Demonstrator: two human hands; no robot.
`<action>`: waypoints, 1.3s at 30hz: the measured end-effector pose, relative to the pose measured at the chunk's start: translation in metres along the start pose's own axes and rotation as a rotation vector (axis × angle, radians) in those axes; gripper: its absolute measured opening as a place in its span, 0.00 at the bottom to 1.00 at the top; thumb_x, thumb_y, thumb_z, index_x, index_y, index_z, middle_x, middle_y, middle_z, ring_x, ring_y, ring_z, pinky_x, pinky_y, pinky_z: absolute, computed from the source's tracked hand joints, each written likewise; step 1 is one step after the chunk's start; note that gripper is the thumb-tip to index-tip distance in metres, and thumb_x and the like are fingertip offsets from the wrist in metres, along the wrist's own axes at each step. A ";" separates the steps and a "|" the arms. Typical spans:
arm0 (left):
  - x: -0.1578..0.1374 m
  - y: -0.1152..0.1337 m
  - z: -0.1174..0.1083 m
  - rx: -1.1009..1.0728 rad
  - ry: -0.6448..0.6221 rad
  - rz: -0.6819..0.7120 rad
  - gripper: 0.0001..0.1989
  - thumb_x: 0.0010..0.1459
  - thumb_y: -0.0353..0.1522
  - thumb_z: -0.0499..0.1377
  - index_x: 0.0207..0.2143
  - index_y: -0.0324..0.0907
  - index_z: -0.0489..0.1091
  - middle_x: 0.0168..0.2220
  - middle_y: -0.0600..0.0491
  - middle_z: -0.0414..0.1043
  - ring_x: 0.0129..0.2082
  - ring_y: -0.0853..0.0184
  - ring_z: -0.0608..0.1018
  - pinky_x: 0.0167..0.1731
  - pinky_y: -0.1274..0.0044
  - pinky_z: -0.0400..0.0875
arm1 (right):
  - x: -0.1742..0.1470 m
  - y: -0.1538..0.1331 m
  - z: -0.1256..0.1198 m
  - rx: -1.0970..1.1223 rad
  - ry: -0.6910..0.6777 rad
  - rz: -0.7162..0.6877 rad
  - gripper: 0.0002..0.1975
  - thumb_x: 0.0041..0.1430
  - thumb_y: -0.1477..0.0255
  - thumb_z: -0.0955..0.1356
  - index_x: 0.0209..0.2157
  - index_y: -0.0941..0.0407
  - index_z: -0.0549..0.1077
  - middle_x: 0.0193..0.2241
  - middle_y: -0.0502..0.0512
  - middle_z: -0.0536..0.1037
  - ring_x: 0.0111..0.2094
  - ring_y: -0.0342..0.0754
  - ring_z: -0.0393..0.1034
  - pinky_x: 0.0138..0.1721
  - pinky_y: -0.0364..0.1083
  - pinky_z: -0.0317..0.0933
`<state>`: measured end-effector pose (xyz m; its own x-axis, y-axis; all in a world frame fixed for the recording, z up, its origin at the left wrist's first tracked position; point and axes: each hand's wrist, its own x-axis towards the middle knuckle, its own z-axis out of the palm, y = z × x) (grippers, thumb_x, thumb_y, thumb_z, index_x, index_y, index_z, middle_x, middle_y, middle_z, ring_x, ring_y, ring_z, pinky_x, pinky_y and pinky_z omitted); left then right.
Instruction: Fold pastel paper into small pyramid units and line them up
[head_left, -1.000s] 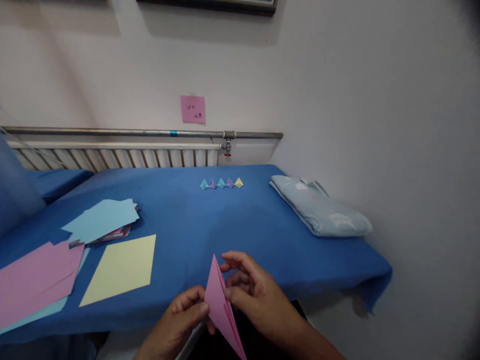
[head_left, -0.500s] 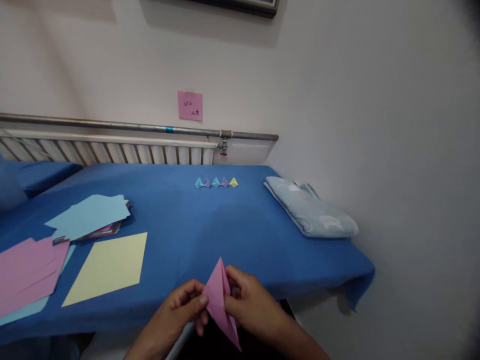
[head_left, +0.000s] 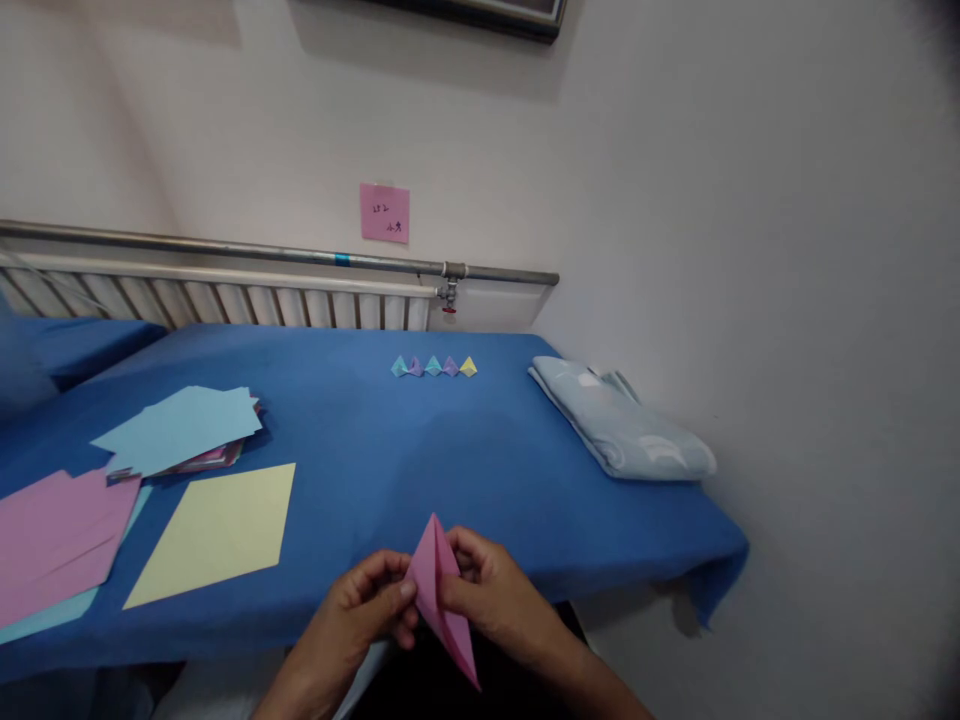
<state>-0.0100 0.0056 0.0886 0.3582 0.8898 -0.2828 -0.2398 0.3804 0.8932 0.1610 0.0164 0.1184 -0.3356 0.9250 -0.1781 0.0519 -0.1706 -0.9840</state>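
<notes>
Okay, holding a pink origami sheet, folded, right by the near edge of the blue cloth. Pinching its left side with the left hand, likely to steady it; gripping the other side with the right hand, thumb at the open fold, presumably to part the layers. Left of the hands, a yellow sheet, pink sheets and a blue-topped pile, seemingly kept within reach. Straight beyond, five small folded pieces, neatly lined up. Farther right, a folded blanket. Behind everything, a radiator.

blue-covered table, blue-topped paper stack, pink-topped sheets, yellow sheet, folded-paper row, folded cloth
</notes>
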 end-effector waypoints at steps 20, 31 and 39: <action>-0.004 0.011 0.004 0.134 -0.029 -0.038 0.16 0.50 0.41 0.63 0.35 0.38 0.70 0.24 0.54 0.74 0.22 0.71 0.74 0.27 0.76 0.68 | 0.005 0.015 -0.009 -0.037 0.038 0.111 0.09 0.41 0.74 0.71 0.30 0.59 0.74 0.26 0.49 0.74 0.25 0.41 0.64 0.28 0.40 0.57; -0.006 0.006 0.013 0.269 0.132 0.103 0.29 0.48 0.40 0.64 0.51 0.41 0.62 0.44 0.45 0.73 0.36 0.62 0.77 0.39 0.69 0.71 | 0.010 0.010 0.000 -0.353 0.280 -0.125 0.06 0.45 0.81 0.63 0.23 0.57 0.68 0.22 0.46 0.68 0.25 0.41 0.60 0.27 0.40 0.55; 0.005 0.001 0.033 0.546 0.358 0.318 0.25 0.54 0.38 0.56 0.54 0.39 0.60 0.53 0.39 0.68 0.50 0.54 0.73 0.51 0.61 0.65 | 0.018 0.006 0.004 -0.702 0.242 -0.461 0.09 0.52 0.82 0.61 0.27 0.55 0.68 0.28 0.50 0.71 0.30 0.44 0.64 0.33 0.42 0.57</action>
<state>0.0210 0.0021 0.0995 0.0060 1.0000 0.0055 0.2347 -0.0068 0.9721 0.1519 0.0302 0.1091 -0.2611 0.9105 0.3207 0.5540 0.4134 -0.7226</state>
